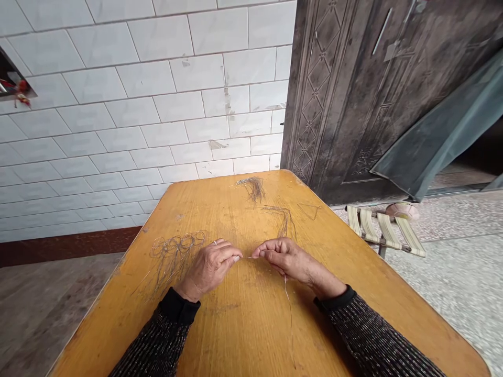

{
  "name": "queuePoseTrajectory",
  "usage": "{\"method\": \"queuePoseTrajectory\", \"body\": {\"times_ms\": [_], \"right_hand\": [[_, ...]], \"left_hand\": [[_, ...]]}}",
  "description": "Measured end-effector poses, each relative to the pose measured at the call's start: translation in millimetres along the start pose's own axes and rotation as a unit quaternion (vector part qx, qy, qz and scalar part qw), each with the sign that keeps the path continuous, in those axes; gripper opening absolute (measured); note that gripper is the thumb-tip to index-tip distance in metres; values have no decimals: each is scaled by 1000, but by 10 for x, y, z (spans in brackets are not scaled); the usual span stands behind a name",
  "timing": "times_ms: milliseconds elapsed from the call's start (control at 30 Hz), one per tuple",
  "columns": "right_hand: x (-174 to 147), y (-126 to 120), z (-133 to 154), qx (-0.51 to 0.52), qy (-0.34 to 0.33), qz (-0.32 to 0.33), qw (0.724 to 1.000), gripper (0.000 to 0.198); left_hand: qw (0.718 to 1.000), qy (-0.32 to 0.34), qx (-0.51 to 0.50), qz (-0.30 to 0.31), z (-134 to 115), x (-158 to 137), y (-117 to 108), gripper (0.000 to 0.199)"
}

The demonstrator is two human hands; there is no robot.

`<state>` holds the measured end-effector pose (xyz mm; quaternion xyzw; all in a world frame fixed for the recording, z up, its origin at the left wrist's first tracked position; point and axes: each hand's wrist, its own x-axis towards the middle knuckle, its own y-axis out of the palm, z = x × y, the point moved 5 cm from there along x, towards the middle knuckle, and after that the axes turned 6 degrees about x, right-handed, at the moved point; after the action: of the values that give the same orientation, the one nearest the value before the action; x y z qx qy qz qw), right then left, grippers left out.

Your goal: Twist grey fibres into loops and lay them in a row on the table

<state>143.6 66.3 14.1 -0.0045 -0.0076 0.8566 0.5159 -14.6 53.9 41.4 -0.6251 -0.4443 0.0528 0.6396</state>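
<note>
Between my two hands a short stretch of thin metal wire (pixel 247 257) runs level above the wooden table (pixel 251 324). My left hand (pixel 214 264), with a ring on one finger, pinches one end of that stretch. My right hand (pixel 288 262) pinches it on the other side, and the wire's long tail hangs from this hand down toward the near part of the table. Beside my left hand lies a bunch of wires with looped ends (pixel 178 246). Just beyond my right hand are a few bent wires (pixel 285 214).
A bundle of dark wires (pixel 253 187) lies near the far table edge, and a single bent wire (pixel 309 210) lies at the right. White tiled wall (pixel 157 78) stands behind the table. To the right are a dark carved door (pixel 346 104) and a strapped folding stool (pixel 385 228).
</note>
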Motion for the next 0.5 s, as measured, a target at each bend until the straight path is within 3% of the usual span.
{"method": "queuePoseTrajectory", "body": {"times_ms": [300, 500], "right_hand": [[37, -37, -107, 68, 11, -8, 998, 29], [20, -22, -109, 79, 23, 7, 997, 28]], "left_hand": [[998, -34, -50, -31, 21, -6, -58, 16], [983, -113, -138, -31, 154, 2, -139, 17]]}}
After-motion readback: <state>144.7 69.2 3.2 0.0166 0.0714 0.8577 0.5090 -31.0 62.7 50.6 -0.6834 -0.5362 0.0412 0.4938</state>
